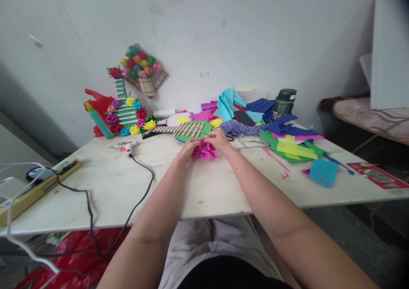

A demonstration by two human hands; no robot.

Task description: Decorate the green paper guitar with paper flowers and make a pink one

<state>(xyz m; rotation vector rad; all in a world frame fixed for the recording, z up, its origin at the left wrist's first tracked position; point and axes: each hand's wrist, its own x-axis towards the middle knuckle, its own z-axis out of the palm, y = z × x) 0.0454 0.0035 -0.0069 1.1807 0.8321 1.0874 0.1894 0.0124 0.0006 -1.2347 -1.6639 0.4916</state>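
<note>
Over the middle of the white table, a magenta crepe-paper flower [206,151] hangs between my two hands. My left hand [189,148] is closed, pinching its left side. From the closed fingers of my right hand [220,140] a thin wooden stick [201,130] points up and left, and those fingers also touch the top of the flower. Just behind lies a green guitar-shaped cutout [205,127] with sticks laid across it. My fingers hide part of the flower's upper edge. To the right is a bundle of purple yarn [244,128], with scissors [230,137] partly hidden.
A white glue gun [128,147] rests at left, its black cord running over the table edge. Further left is a yellow power strip [44,184]. A flower-covered guitar [126,110] leans at the wall. Coloured paper [289,146] and a dark bottle [283,103] occupy the right.
</note>
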